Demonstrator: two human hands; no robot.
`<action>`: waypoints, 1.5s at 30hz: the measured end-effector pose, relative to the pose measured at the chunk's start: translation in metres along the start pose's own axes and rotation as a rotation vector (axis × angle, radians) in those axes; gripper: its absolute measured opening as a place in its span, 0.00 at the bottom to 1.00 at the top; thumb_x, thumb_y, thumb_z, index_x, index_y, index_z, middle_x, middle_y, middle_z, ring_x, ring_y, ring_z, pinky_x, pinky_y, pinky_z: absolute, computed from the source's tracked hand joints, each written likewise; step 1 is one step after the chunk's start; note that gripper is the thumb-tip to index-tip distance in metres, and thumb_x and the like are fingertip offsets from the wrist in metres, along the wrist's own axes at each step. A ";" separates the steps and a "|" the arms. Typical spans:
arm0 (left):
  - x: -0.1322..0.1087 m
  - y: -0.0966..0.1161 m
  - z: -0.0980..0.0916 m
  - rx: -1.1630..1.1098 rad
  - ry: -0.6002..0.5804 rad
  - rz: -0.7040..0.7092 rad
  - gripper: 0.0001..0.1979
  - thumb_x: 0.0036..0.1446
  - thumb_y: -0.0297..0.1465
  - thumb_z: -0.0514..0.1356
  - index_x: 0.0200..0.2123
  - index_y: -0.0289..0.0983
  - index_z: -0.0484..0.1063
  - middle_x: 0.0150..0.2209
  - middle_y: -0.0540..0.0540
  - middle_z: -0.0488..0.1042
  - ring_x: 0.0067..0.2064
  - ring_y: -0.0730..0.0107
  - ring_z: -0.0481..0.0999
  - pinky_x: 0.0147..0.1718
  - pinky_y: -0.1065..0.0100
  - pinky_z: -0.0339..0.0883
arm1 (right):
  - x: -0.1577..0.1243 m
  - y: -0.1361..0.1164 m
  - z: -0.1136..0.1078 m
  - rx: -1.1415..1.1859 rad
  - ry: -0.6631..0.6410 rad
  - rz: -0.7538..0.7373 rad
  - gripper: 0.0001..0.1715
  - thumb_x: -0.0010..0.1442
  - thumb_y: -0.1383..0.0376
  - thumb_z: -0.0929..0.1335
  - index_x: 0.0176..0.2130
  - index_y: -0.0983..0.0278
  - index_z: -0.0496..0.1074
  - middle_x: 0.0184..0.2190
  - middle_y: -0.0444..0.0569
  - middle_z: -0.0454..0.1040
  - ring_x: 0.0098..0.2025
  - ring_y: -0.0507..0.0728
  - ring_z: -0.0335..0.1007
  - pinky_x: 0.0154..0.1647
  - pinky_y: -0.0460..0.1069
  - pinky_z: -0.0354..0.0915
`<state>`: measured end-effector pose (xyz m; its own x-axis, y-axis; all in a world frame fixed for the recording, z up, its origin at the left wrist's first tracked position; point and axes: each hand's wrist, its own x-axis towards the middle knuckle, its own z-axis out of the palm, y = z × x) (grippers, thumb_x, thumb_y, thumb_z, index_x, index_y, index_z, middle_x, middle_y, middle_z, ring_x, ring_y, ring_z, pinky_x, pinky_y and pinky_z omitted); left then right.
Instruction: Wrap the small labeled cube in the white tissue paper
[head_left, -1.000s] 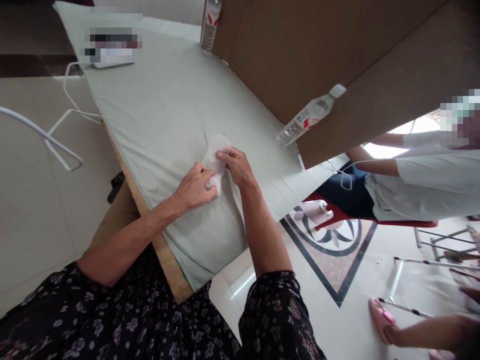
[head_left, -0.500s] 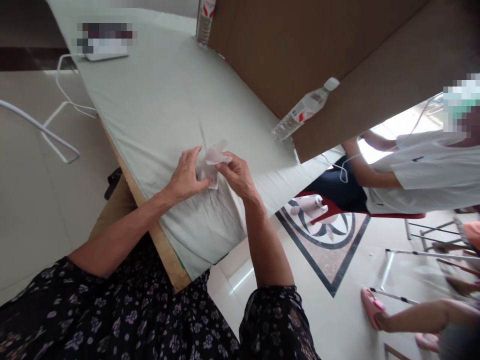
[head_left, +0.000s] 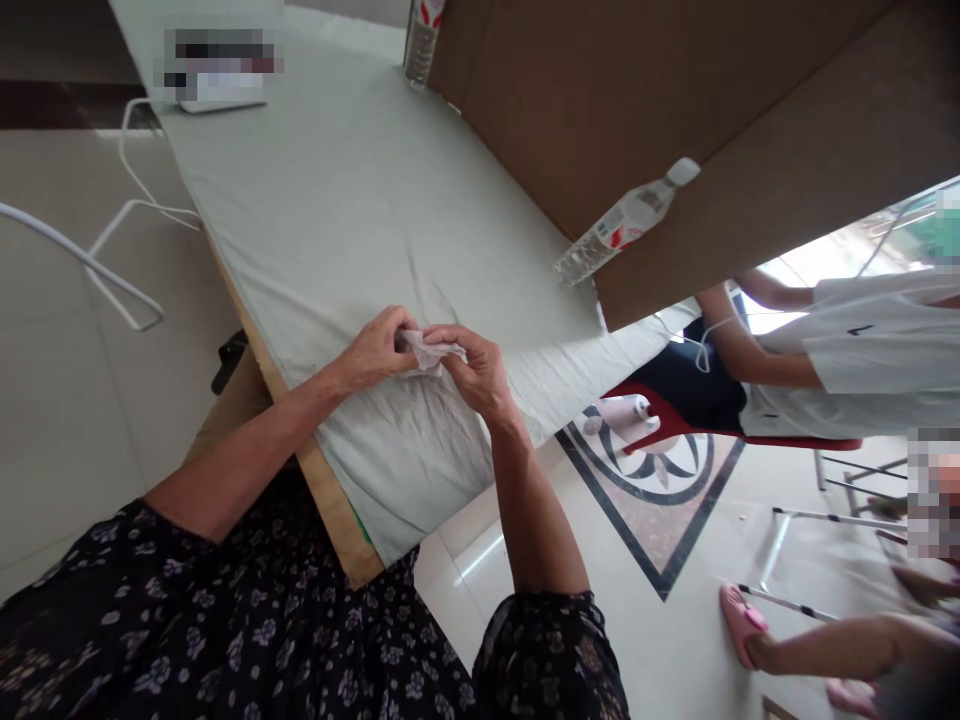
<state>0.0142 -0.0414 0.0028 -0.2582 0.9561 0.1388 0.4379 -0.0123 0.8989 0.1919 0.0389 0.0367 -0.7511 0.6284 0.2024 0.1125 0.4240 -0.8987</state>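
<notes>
A small, crumpled, whitish sheet (head_left: 429, 352), thin like tissue or soft plastic, is between my two hands just above the cloth-covered table (head_left: 330, 210). My left hand (head_left: 379, 350) pinches its left side between thumb and fingers. On the right side, my right hand (head_left: 474, 368) grips it with thumb and fingertips. The fingers of both hands hide part of the sheet.
A tilted water bottle (head_left: 622, 225) leans on a large brown cardboard panel (head_left: 600, 100); another bottle (head_left: 422, 45) stands at the back. A white device (head_left: 225, 95) lies back left. At right sits a person in a white shirt (head_left: 862, 345).
My left hand has closed on the sheet. My hands are closer together, and the raised part of the sheet is now lower and bunched between them. The view has shifted slightly.
</notes>
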 end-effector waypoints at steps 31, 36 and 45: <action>-0.017 0.022 -0.027 -0.194 -0.165 -0.343 0.08 0.52 0.35 0.63 0.32 0.37 0.73 0.27 0.48 0.75 0.24 0.68 0.74 0.26 0.66 0.70 | 0.003 -0.002 0.000 -0.061 -0.115 0.076 0.29 0.64 0.54 0.72 0.61 0.58 0.72 0.49 0.50 0.82 0.47 0.58 0.77 0.46 0.52 0.73; -0.013 0.022 -0.027 0.039 -0.066 -0.319 0.13 0.55 0.41 0.61 0.25 0.38 0.70 0.23 0.48 0.72 0.26 0.66 0.72 0.27 0.65 0.66 | -0.002 0.014 0.010 -0.137 -0.059 0.186 0.51 0.53 0.53 0.79 0.69 0.58 0.63 0.58 0.53 0.78 0.49 0.60 0.76 0.48 0.54 0.73; -0.005 0.001 -0.013 -0.479 -0.143 -0.161 0.35 0.47 0.39 0.65 0.59 0.35 0.68 0.50 0.38 0.80 0.54 0.54 0.80 0.50 0.58 0.75 | 0.006 0.033 0.022 0.002 0.059 0.205 0.51 0.57 0.47 0.76 0.70 0.62 0.60 0.61 0.59 0.76 0.57 0.64 0.75 0.59 0.58 0.72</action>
<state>0.0049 -0.0503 0.0079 -0.1548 0.9869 -0.0452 -0.0497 0.0379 0.9980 0.1767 0.0422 -0.0004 -0.6735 0.7382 0.0377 0.2579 0.2824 -0.9240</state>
